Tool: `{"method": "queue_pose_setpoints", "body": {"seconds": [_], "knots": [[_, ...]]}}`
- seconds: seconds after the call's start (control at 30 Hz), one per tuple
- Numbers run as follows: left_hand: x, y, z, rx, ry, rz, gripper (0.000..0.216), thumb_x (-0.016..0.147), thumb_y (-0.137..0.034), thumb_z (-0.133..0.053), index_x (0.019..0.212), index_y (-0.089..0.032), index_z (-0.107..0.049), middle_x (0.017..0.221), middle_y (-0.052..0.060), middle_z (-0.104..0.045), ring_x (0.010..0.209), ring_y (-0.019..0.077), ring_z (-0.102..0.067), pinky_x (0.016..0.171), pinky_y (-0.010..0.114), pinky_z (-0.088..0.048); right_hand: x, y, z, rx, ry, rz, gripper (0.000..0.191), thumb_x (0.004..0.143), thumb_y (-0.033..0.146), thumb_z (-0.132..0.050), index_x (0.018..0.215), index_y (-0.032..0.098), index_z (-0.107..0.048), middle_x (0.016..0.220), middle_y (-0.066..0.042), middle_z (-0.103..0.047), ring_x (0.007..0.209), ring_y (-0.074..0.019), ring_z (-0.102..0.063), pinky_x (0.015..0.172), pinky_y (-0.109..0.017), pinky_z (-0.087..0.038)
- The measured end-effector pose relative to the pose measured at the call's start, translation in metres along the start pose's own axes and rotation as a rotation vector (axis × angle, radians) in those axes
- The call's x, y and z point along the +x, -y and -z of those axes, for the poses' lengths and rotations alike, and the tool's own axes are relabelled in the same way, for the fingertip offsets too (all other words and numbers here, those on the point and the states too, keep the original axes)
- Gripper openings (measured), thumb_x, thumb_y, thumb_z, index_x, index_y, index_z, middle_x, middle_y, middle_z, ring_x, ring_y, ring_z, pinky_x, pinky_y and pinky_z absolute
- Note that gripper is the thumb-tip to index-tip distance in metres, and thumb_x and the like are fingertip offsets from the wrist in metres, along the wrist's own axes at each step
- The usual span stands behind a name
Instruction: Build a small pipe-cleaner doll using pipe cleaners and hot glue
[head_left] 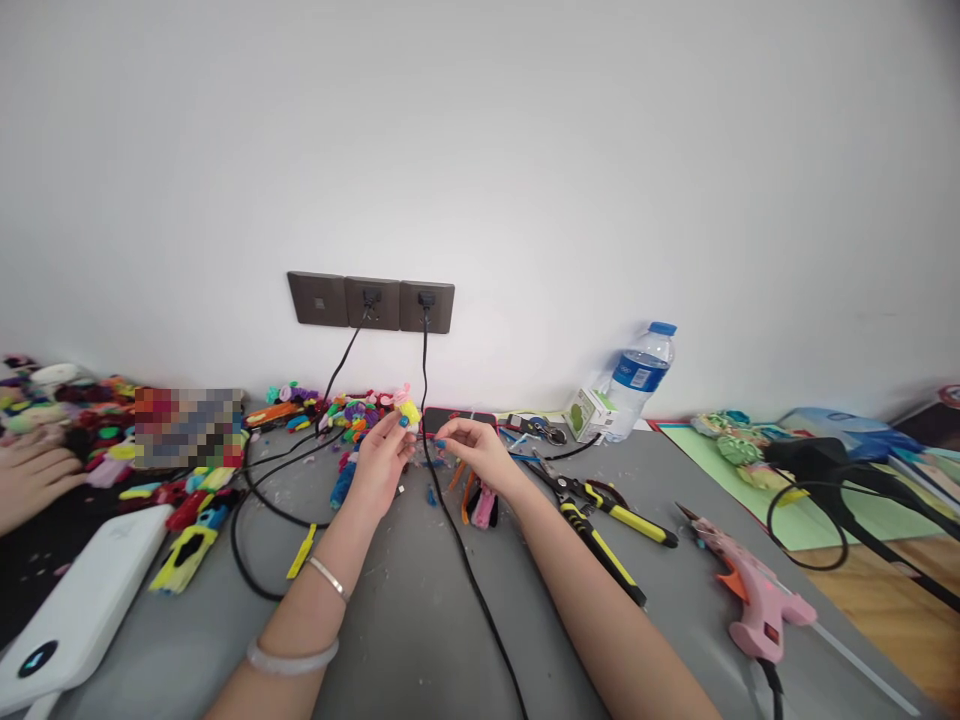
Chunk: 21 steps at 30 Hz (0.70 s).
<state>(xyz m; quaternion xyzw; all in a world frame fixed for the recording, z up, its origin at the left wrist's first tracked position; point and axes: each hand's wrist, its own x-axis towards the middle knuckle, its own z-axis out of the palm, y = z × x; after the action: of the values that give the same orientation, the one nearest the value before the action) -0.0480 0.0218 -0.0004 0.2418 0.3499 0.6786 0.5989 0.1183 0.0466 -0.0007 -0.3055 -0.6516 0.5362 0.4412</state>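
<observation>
My left hand [382, 462] is closed in a pinch around a small fuzzy craft figure [409, 411], yellow with a pink top, apparently made of pipe cleaner. It is held up above the grey table [420, 640]. To its right, my right hand [478, 452] has thumb and fingertips pinched together; whatever lies between them is too small to make out. A black cable [426, 400] hangs down between the two hands. Just below my right hand lies a bundle of pink, black and orange pipe cleaners [484, 505]. A blue fuzzy piece [343, 485] rests beside my left wrist.
Pliers with yellow-black handles [600, 550] and a pink glue gun [754, 590] lie at right. Behind stand a water bottle [640, 385] and a small box [590, 413]. At left are a white power bank [90, 600], colourful fuzzy pieces [360, 415] and another person's hand [34, 480].
</observation>
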Motion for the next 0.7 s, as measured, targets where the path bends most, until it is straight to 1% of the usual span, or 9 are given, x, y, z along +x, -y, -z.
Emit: {"method": "queue_pose_setpoints", "body": {"seconds": [0.07, 0.17, 0.27, 0.37, 0.47, 0.53, 0.6, 0.67, 0.7], "knots": [[0.001, -0.004, 0.001, -0.022, -0.023, -0.012, 0.041, 0.055, -0.028, -0.087, 0.092, -0.020, -0.071, 0.076, 0.000, -0.067, 0.064, 0.0098, -0.057, 0.062, 0.024, -0.043, -0.002, 0.002, -0.002, -0.115, 0.045, 0.037, 0.015, 0.080, 0.032, -0.067, 0.080, 0.017, -0.065, 0.076, -0.001, -0.064, 0.069, -0.0141, -0.057, 0.067, -0.027, -0.046], [0.002, -0.011, 0.004, -0.042, -0.033, -0.056, 0.041, 0.053, -0.029, -0.088, 0.089, -0.020, -0.070, 0.083, 0.001, -0.070, 0.062, 0.0082, -0.055, 0.062, 0.023, -0.043, -0.005, 0.005, -0.008, -0.373, 0.106, 0.145, 0.009, 0.085, 0.021, -0.061, 0.084, 0.017, -0.070, 0.083, -0.003, -0.066, 0.076, -0.0160, -0.059, 0.072, -0.028, -0.045], [0.003, -0.014, 0.005, -0.042, -0.039, -0.088, 0.039, 0.054, -0.030, -0.087, 0.088, -0.021, -0.069, 0.084, 0.001, -0.070, 0.062, 0.0081, -0.055, 0.063, 0.023, -0.042, -0.007, 0.003, -0.016, -0.661, 0.159, 0.236, 0.019, 0.088, 0.011, -0.056, 0.090, 0.019, -0.073, 0.087, -0.005, -0.066, 0.084, -0.0180, -0.059, 0.077, -0.029, -0.044], [0.003, -0.013, 0.004, -0.046, -0.042, -0.084, 0.037, 0.055, -0.028, -0.087, 0.086, -0.020, -0.069, 0.080, 0.000, -0.068, 0.063, 0.0085, -0.055, 0.063, 0.023, -0.042, -0.008, -0.001, -0.021, -0.848, 0.175, 0.273, 0.020, 0.088, 0.009, -0.057, 0.093, 0.021, -0.073, 0.088, -0.005, -0.066, 0.089, -0.0195, -0.059, 0.081, -0.030, -0.043], [0.002, -0.012, 0.002, -0.074, -0.052, -0.060, 0.037, 0.052, -0.025, -0.088, 0.083, -0.020, -0.068, 0.077, 0.000, -0.067, 0.064, 0.0089, -0.055, 0.062, 0.023, -0.042, -0.008, -0.002, -0.021, -0.902, 0.156, 0.263, 0.023, 0.088, 0.006, -0.056, 0.095, 0.021, -0.071, 0.089, -0.005, -0.066, 0.091, -0.0196, -0.059, 0.083, -0.031, -0.041], [0.001, -0.013, 0.002, -0.085, -0.057, -0.056, 0.038, 0.051, -0.026, -0.089, 0.083, -0.020, -0.069, 0.078, 0.000, -0.068, 0.063, 0.0085, -0.055, 0.062, 0.023, -0.043, -0.007, 0.001, -0.016, -0.859, 0.130, 0.250, 0.025, 0.088, 0.004, -0.053, 0.096, 0.020, -0.070, 0.090, -0.005, -0.067, 0.090, -0.0187, -0.059, 0.083, -0.031, -0.042], [0.001, -0.014, 0.001, -0.083, -0.049, -0.057, 0.040, 0.051, -0.027, -0.089, 0.086, -0.020, -0.069, 0.081, 0.000, -0.069, 0.063, 0.0078, -0.055, 0.062, 0.022, -0.043, -0.006, 0.005, -0.005, -0.797, 0.085, 0.220, 0.024, 0.088, 0.005, -0.051, 0.096, 0.019, -0.068, 0.091, -0.005, -0.068, 0.087, -0.0176, -0.060, 0.081, -0.030, -0.043], [0.000, -0.015, 0.001, -0.082, -0.044, -0.056, 0.041, 0.051, -0.027, -0.089, 0.086, -0.020, -0.069, 0.082, 0.000, -0.069, 0.062, 0.0072, -0.055, 0.061, 0.022, -0.043, -0.006, 0.010, 0.008, -0.765, 0.047, 0.151, 0.019, 0.088, 0.009, -0.051, 0.093, 0.017, -0.068, 0.089, -0.005, -0.068, 0.080, -0.0167, -0.060, 0.075, -0.028, -0.044], [0.000, -0.015, 0.001, -0.083, -0.042, -0.053, 0.041, 0.051, -0.027, -0.089, 0.086, -0.020, -0.069, 0.082, 0.000, -0.069, 0.062, 0.0070, -0.055, 0.061, 0.022, -0.043, -0.007, 0.011, 0.015, -0.763, 0.050, 0.106, 0.017, 0.087, 0.011, -0.052, 0.090, 0.017, -0.068, 0.087, -0.005, -0.068, 0.077, -0.0163, -0.060, 0.072, -0.027, -0.044]]}}
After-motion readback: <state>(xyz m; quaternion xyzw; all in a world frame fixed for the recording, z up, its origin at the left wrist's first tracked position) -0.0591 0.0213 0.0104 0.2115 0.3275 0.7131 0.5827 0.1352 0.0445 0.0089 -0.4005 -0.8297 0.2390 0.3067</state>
